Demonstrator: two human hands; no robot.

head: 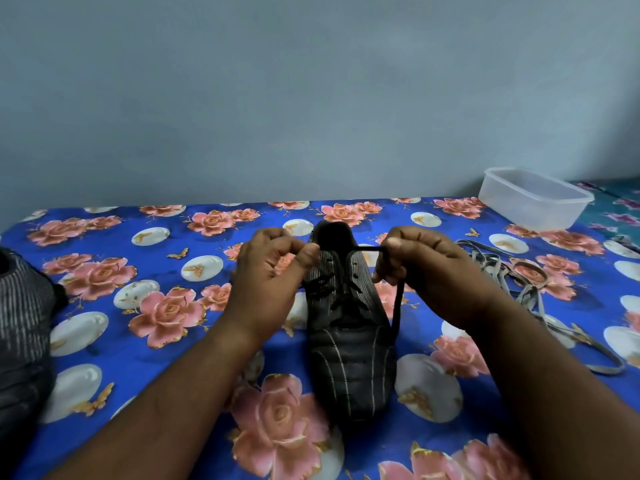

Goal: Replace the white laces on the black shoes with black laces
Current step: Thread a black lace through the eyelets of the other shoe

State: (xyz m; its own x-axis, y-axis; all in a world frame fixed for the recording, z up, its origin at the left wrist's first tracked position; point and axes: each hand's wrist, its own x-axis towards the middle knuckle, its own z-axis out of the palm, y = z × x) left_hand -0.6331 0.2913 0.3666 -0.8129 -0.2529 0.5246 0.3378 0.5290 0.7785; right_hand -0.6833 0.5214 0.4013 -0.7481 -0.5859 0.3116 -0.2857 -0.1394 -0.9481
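Right now a black shoe with thin pale stripes (pixel 349 341) lies in the middle of the blue flowered cloth (pixel 145 237) that covers the tabletop, its toe toward the person and its opening toward the wall. A thin black lace (pixel 397 303) runs through its eyelets. The left hand (pixel 273 271) has its fingers curled and pinches one end of the lace at the shoe's far left side. The right hand (pixel 422 268) grips the other end, which stretches across from the top eyelet and hangs down beside the shoe. A loose tangle of pale grey-white flat laces (pixel 530 296) lies on the cloth just right of that hand. Farther back to the right stands a clear plastic rectangular tub (pixel 535 199). At the left edge a second dark striped shoe (pixel 24 323) is partly in view.
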